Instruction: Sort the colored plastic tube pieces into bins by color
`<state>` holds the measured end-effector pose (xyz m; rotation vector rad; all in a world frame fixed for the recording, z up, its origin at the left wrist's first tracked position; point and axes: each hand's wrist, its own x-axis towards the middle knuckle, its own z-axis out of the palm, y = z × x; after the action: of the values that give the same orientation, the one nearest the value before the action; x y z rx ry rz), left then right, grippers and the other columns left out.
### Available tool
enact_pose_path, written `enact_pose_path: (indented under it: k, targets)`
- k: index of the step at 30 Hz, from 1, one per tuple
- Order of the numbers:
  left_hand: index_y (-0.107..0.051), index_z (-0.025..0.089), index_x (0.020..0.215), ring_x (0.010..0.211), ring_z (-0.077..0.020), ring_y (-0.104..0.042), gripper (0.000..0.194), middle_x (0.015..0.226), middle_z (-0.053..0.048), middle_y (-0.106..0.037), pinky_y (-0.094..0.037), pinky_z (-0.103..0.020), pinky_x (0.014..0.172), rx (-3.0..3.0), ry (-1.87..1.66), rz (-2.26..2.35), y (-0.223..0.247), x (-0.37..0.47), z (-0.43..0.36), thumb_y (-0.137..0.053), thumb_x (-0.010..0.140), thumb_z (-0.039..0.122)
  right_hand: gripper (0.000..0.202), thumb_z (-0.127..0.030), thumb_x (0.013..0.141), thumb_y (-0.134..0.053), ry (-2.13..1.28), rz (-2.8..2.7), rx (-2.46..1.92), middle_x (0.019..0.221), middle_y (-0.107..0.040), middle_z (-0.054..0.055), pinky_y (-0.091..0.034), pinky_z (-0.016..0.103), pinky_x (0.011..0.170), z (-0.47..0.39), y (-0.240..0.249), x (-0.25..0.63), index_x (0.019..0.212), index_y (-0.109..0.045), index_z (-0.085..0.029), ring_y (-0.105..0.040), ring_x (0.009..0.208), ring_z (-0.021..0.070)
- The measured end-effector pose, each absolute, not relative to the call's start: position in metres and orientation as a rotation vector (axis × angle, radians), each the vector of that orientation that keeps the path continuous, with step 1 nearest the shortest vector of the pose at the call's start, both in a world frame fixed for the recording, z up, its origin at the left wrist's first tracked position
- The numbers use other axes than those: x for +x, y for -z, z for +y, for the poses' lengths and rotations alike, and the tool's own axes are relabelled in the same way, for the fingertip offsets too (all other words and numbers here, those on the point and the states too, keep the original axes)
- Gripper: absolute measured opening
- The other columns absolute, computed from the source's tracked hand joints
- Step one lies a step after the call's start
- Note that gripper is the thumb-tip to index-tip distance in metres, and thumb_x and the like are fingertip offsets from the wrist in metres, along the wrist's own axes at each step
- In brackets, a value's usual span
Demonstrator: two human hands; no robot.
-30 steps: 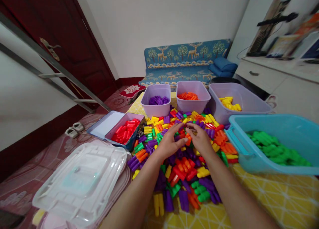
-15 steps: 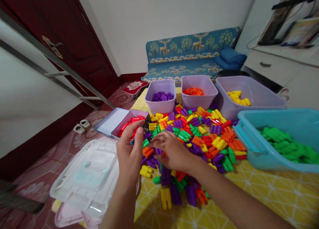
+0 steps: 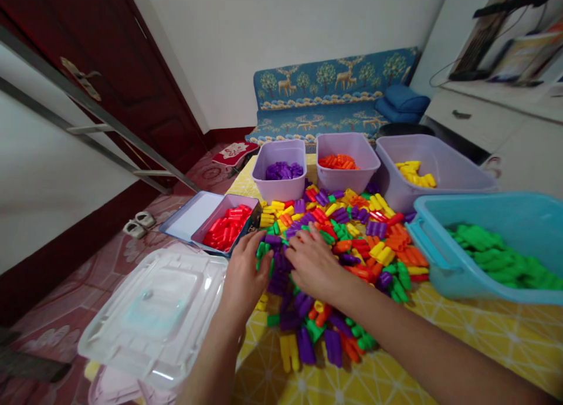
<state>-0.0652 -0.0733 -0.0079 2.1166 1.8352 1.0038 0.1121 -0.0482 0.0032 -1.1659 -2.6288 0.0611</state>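
Note:
A heap of plastic building blocks in purple, green, red, yellow and orange lies on the table. My left hand is at the heap's left side, its thumb and fingers apart around green blocks; no firm grip shows. Over the middle of the heap, my right hand rests palm down with spread fingers touching the blocks; its fingertips are partly hidden among them. Just beyond my left hand, a hinged box with its lid folded back holds red blocks.
Lilac bins hold purple, orange and yellow blocks behind the heap. A blue bin with green blocks stands right. A clear plastic lid lies left on the yellow patterned tablecloth's side. A sofa stands behind.
My left hand has come down from beside the red-block box to the heap's left edge. My right hand has moved slightly forward and spread its fingers. The view has shifted slightly.

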Motion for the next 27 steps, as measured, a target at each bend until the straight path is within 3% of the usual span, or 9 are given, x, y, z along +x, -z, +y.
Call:
enact_pose_path:
  k: [2,5,8,10,14,18,21,27]
  targets:
    - [-0.051,0.017,0.13,0.121,-0.0293,-0.051,0.047,0.132,-0.016,-0.051,-0.042,-0.047,0.103,2.192,-0.794,1.929,0.022,-0.064,-0.071,-0.057,0.084,0.025,0.014,-0.019,0.081,-0.057,-0.035,-2.552,-1.33,0.1,-0.065,0.013,-0.02,0.058,0.109,-0.046,-0.012,0.135,0.084,-0.071,-0.017,-0.051,0.109,0.0299]
    - [-0.052,0.016,0.129,0.12,-0.0316,-0.049,0.045,0.132,-0.018,-0.049,-0.041,-0.05,0.101,2.236,-0.587,2.087,0.031,-0.056,-0.069,-0.054,0.085,0.027,0.021,-0.025,0.083,-0.058,-0.048,-2.367,-1.411,0.116,-0.063,0.011,-0.025,0.059,0.108,-0.053,-0.015,0.174,0.1,-0.069,-0.021,-0.049,0.117,0.0314]
    - [-0.054,0.016,0.129,0.114,-0.0331,-0.05,0.045,0.123,-0.018,-0.054,-0.044,-0.05,0.095,2.189,-0.444,2.246,0.026,-0.047,-0.064,-0.051,0.088,0.034,0.032,-0.037,0.087,-0.054,-0.009,-2.158,-1.437,0.127,-0.057,0.011,-0.036,0.05,0.104,-0.075,-0.004,0.215,0.114,-0.063,-0.023,-0.048,0.121,0.0293]
    - [-0.055,0.016,0.129,0.11,-0.0336,-0.051,0.047,0.116,-0.018,-0.056,-0.046,-0.05,0.092,2.133,-0.416,2.31,0.022,-0.043,-0.06,-0.05,0.088,0.039,0.039,-0.043,0.087,-0.051,0.017,-2.027,-1.542,0.126,-0.057,0.011,-0.039,0.05,0.102,-0.096,0.01,0.241,0.119,-0.059,-0.023,-0.05,0.12,0.0301]
    - [-0.056,0.02,0.127,0.104,-0.0276,-0.056,0.043,0.109,-0.013,-0.058,-0.046,-0.044,0.093,2.084,-0.591,2.113,0.024,-0.036,-0.052,-0.048,0.09,0.039,0.066,-0.056,0.076,-0.06,-0.017,-1.955,-1.747,0.131,-0.054,0.011,-0.047,0.051,0.092,-0.141,0.042,0.273,0.134,-0.046,-0.026,-0.055,0.115,0.0346]
    - [-0.051,0.02,0.132,0.11,-0.0241,-0.056,0.047,0.118,-0.011,-0.057,-0.044,-0.041,0.098,2.058,-0.743,1.772,0.027,-0.015,-0.052,-0.048,0.09,0.041,0.09,-0.05,0.067,-0.068,-0.078,-1.943,-1.839,0.148,-0.037,0.011,-0.054,0.047,0.083,-0.163,0.059,0.265,0.146,-0.029,-0.03,-0.052,0.121,0.0366]
    - [-0.049,0.019,0.134,0.117,-0.027,-0.052,0.051,0.126,-0.013,-0.055,-0.04,-0.045,0.103,2.051,-0.773,1.688,0.026,0.002,-0.051,-0.052,0.088,0.042,0.099,-0.043,0.066,-0.071,-0.179,-1.928,-1.873,0.154,-0.025,0.009,-0.053,0.049,0.088,-0.16,0.06,0.247,0.149,-0.019,-0.032,-0.046,0.127,0.0375]
    - [-0.043,0.022,0.14,0.126,-0.0275,-0.048,0.064,0.135,-0.012,-0.051,-0.039,-0.042,0.107,1.95,-0.878,1.35,0.013,0.03,-0.04,-0.063,0.082,0.038,0.076,-0.033,0.077,-0.061,-0.4,-1.762,-1.741,0.149,-0.031,0.011,-0.047,0.05,0.099,-0.133,0.055,0.223,0.145,-0.028,-0.03,-0.042,0.132,0.0326]
